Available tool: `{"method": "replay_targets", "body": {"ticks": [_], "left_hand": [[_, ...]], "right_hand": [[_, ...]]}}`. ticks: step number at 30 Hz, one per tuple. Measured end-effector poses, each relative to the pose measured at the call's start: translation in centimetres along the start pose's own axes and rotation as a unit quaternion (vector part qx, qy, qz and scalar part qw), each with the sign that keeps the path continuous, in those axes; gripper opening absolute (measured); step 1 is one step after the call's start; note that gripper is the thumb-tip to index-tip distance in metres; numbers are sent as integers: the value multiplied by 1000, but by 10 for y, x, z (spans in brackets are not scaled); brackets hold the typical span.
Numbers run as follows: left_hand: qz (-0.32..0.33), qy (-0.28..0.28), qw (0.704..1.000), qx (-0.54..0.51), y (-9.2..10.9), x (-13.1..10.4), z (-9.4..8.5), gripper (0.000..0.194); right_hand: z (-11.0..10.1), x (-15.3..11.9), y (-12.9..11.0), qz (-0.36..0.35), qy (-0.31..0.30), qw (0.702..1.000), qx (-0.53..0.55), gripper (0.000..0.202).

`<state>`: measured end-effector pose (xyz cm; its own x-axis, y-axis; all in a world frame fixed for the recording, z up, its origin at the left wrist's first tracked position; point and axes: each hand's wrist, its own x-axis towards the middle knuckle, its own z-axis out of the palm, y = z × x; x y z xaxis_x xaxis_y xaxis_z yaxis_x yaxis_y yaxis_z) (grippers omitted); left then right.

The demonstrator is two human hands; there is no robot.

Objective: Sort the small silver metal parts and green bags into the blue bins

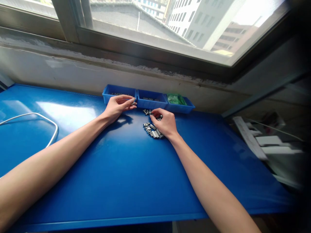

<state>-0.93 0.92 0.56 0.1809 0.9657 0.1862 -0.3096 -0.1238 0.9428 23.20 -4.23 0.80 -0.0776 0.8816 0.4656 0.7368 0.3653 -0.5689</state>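
My left hand [119, 106] hovers just in front of the left bin, thumb and fingers pinched on a small shiny metal piece [133, 103]. Over the pile of small silvery metal pieces [153, 132] on the table is my right hand [166, 123]. Its thumb and forefinger are closed together at the pile's upper part, and what they grip is too small to name. Part of the pile is hidden under that hand. Behind both hands stands a row of blue bins: the left bin [105, 94] and the middle bin [152, 104] hold small metal parts.
The right bin [181, 109] holds a green plastic bag [175, 99]. A white cable [55, 124] curves over the left of the blue table [126, 181]. A wall and a window frame [155, 48] rise behind the bins. White objects [269, 142] are beyond the table's right edge.
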Motion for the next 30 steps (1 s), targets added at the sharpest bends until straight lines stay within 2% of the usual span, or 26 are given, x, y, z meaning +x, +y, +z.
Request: {"method": "replay_targets", "body": {"ticks": [3,6,10,14,19,25,28,30], "left_hand": [[-6,12,1000,4,1,0,2,51],[-8,15,1000,8,2,0,4,56],[-21,20,999,-17,3,-1,6,58],[-22,0,999,-25,3,-2,5,53],[-32,-19,999,-16,4,-3,6,51],[-52,-51,997,24,10,-9,9,51],[-54,-67,995,53,12,-10,10,52],[-47,-81,994,64,11,-10,10,54]], "right_hand": [[-3,3,-2,9,8,999,39,13],[-5,12,-4,57,28,988,137,18],[-6,30,-3,131,69,949,278,31],[-3,42,-5,202,80,897,384,41],[-4,52,-9,247,78,870,420,37],[-7,69,-13,240,97,853,453,29],[-8,68,-20,259,126,832,475,23],[-9,62,-23,266,123,822,489,18]]}}
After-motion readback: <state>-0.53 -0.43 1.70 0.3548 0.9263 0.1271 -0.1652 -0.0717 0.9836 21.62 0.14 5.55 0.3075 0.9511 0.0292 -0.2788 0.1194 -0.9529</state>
